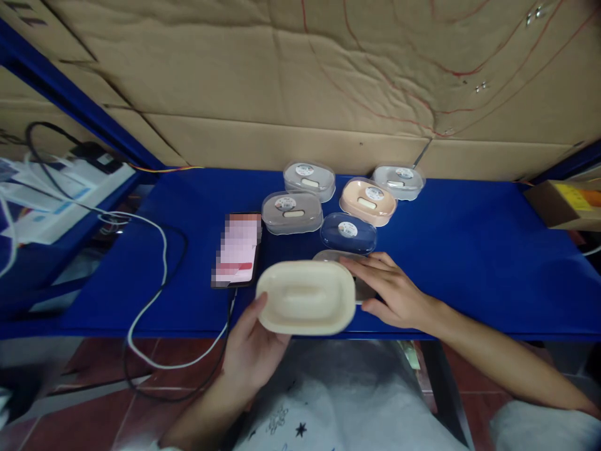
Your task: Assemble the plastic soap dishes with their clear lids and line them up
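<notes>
Cream oval dish (307, 297) is held above the near edge of the blue table (469, 250), tilted so that its recessed face shows, with a raised ridge at its middle. Left hand (253, 351) has a partly closed grip on its left end: thumb at the rim, fingers curled underneath and mostly hidden. Right hand (399, 294) is at the dish's right end, palm down, fingers extended and slightly parted over a grey oval piece (364, 288) that is partly covered by dish and hand. Whether the right hand grips that piece or only rests on it cannot be determined.

Beyond the hands sits a loose group of labelled oval items: a blue-looking oval piece (348, 233) nearest, a peach box (367, 202) behind it, a grey box (292, 213) to the left, another grey box (308, 181) farther back, and a pale grey box (399, 181) at far right. Left of the group lies a phone (237, 250), screen up and lit, its display pixelated; a white cable (164, 250) loops to its left. Cardboard (211, 75) stands along the far side. Small carton (563, 207) is at the right end.
</notes>
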{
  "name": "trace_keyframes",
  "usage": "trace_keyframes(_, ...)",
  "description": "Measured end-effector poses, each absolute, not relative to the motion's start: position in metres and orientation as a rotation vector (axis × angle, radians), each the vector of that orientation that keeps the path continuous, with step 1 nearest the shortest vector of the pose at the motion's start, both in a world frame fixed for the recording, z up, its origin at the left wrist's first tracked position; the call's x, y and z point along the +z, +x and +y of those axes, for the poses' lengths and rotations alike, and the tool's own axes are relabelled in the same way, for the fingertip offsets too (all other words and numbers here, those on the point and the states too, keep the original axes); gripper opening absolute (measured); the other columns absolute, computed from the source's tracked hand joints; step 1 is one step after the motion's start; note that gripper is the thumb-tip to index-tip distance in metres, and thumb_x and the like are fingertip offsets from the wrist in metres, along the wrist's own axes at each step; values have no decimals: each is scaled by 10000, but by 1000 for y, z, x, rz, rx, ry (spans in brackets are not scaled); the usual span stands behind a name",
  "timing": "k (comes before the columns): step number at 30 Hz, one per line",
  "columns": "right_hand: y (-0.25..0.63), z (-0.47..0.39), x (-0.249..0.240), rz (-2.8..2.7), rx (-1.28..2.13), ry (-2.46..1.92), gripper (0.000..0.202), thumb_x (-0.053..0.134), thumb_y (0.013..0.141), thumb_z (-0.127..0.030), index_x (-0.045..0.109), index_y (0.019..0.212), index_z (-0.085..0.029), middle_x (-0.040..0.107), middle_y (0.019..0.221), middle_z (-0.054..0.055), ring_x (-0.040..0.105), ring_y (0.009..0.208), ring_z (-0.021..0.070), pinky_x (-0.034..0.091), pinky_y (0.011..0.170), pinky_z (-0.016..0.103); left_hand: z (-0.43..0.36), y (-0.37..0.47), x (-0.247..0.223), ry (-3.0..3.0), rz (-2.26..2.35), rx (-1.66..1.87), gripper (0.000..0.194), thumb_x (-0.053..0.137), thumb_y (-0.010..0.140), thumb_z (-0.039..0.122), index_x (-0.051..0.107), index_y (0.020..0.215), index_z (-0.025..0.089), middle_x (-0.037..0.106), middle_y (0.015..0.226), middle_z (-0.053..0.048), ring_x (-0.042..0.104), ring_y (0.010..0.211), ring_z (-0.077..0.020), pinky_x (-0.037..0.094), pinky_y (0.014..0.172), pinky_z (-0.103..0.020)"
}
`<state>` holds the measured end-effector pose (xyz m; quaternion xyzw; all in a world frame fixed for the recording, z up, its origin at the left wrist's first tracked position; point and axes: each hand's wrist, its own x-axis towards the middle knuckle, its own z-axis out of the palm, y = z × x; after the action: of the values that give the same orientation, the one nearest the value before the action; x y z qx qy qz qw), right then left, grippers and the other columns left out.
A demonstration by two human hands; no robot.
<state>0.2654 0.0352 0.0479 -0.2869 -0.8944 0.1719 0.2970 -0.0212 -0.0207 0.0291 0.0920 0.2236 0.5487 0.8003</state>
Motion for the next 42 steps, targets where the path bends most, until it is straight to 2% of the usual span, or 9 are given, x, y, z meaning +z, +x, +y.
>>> trace_keyframes(5, 259, 34, 37, -2690, 118, -694, 500, 593, 1070, -476, 622, 1422, -123, 719, 1384, 161, 642, 1279, 304, 416, 1078, 494, -13, -15, 41, 187, 646, 1521, 370, 548, 1082, 352, 668, 1432, 336, 772, 1370, -3, 719, 1288, -226, 641, 1020, -355)
trace_keyframes(11, 257, 24, 45, -2543, 201, -496, 328, 637, 1025, -339, 703, 1257, -116, 792, 1148, 114, 718, 1018, 219, 504, 873, 382, -7, 0, 52, 305, 813, 1609, 423, 576, 1061, 491, 643, 1458, 361, 620, 1579, -6, 496, 1527, -283, 591, 1114, -410)
trace_keyframes(14, 265, 24, 49, -2411, 213, -486, 393, 647, 1026, -369, 675, 1335, -128, 788, 1156, 110, 720, 1003, 221, 520, 819, 378, -7, 1, 49, 340, 827, 1597, 441, 592, 1058, 473, 636, 1469, 321, 626, 1571, -39, 513, 1513, -291, 586, 1119, -393)
trace_keyframes(19, 269, 27, 53, -2370, -11, -581, 677, 687, 1027, -344, 424, 1637, -211, 793, 1256, 66, 688, 1177, 262, 504, 995, 421, -14, 2, 37, 251, 778, 1272, 447, 652, 1033, 431, 649, 1453, 278, 741, 1414, -70, 594, 1437, -287, 566, 1137, -404)
trace_keyframes(23, 256, 29, 53, -2477, 7, -556, 566, 637, 1065, -278, 469, 1594, -166, 775, 1324, 72, 669, 1233, 225, 440, 1083, 399, -21, 11, 27, 252, 671, 1116, 615, 669, 987, 574, 589, 1519, 278, 726, 1428, -97, 566, 1454, -322, 519, 1180, -478)
trace_keyframes(28, 250, 30, 43, -2586, 62, -653, 382, 553, 1106, -285, 598, 1467, -166, 672, 1493, 95, 565, 1421, 213, 368, 1218, 403, -21, 14, 22, 353, 719, 1172, 698, 791, 938, 373, 514, 1575, 301, 725, 1420, -106, 657, 1341, -301, 497, 1193, -490)
trace_keyframes(34, 266, 46, 37, -2542, 222, -716, 644, 506, 1087, -551, 420, 1628, -213, 420, 1699, 158, 357, 1600, 308, 340, 1274, 566, -12, 11, 28, 300, 765, 1182, 581, 724, 976, 450, 585, 1509, 268, 779, 1327, -89, 697, 1287, -320, 534, 1153, -550)
trace_keyframes(40, 260, 43, 36, -2599, 190, -643, 449, 560, 1098, -308, 536, 1542, -243, 604, 1570, 91, 471, 1534, 234, 332, 1289, 504, -4, 10, 35, 160, 783, 1132, 505, 654, 1013, 326, 591, 1502, 219, 803, 1273, -100, 751, 1185, -301, 575, 1105, -554)
trace_keyframes(42, 259, 43, 36, -2609, 226, -629, 442, 530, 1114, -335, 523, 1548, -253, 610, 1564, 82, 485, 1525, 220, 318, 1296, 487, -3, 10, 36, 155, 771, 1120, 494, 632, 1025, 320, 591, 1504, 209, 811, 1253, -101, 758, 1173, -295, 577, 1106, -537)
